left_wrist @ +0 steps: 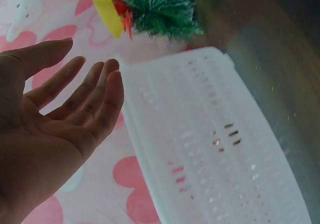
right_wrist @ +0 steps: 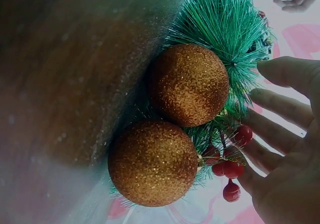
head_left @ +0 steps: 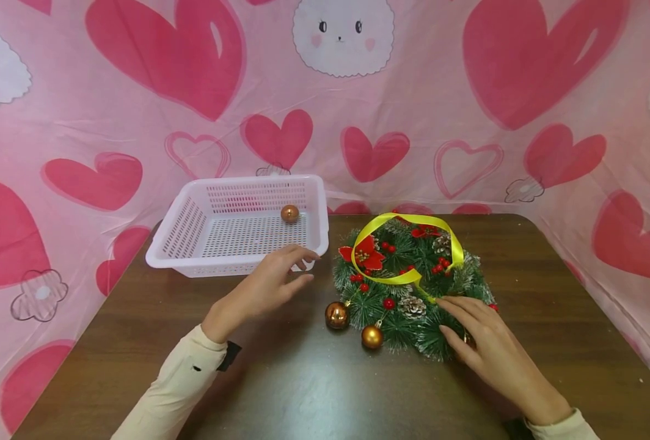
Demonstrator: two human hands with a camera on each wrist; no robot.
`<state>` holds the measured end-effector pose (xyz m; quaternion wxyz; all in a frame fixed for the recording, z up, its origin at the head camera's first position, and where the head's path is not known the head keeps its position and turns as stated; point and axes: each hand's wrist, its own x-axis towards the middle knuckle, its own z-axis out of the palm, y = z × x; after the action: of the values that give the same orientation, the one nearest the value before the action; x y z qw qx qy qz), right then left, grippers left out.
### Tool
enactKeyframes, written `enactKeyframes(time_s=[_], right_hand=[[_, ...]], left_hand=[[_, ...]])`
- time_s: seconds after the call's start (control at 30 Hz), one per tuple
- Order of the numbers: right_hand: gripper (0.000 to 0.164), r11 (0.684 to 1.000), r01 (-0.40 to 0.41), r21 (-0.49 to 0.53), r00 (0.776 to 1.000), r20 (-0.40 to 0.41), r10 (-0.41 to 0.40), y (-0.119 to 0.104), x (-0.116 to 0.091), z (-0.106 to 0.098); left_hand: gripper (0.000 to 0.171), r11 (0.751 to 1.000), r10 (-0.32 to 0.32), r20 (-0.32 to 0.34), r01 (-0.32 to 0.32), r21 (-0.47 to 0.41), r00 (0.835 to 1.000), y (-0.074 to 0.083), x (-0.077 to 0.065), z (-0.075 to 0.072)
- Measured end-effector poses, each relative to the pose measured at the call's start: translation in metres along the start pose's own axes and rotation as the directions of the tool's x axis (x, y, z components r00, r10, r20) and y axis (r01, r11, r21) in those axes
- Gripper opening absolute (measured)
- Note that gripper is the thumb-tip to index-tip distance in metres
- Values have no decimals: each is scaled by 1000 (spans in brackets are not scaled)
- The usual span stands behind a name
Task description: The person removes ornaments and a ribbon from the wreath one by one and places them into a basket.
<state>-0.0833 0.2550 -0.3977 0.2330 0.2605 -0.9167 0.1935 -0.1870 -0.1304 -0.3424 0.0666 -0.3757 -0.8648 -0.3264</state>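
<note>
A green wreath (head_left: 360,304) with frosted needles, red berries, pine cones and poinsettias lies on the table. A loop of yellow ribbon (head_left: 458,250) sits over its top. My right hand (head_left: 487,342) is at the wreath's front right, its fingers extended, the tips near the ribbon's lower end; contact cannot be told. In the right wrist view, two glittery brown baubles (right_wrist: 189,85) sit beside that hand. A shiny brown bauble (head_left: 337,315) and a gold bauble (head_left: 372,337) hang at the wreath's front left. My left hand (head_left: 272,278), holding nothing, hovers before the basket with relaxed fingers.
A white perforated plastic basket (head_left: 231,264) stands at the back left, with one brown bauble (head_left: 289,213) inside. Behind the brown wooden table (head_left: 303,391) hangs a pink cloth (head_left: 424,91) printed with hearts.
</note>
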Motion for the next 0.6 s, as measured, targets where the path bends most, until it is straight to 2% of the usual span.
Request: enactKeyframes(time_s=[0.33,0.6], right_hand=[[54,1000,-21,-6,1000,10,21,-2,-1,0],[54,1000,-25,-7,1000,12,25,-2,-2,0]], left_hand=[[30,998,35,101,-41,51,994,4,-1,23],[33,999,-1,209,-10,48,978,4,-3,34]])
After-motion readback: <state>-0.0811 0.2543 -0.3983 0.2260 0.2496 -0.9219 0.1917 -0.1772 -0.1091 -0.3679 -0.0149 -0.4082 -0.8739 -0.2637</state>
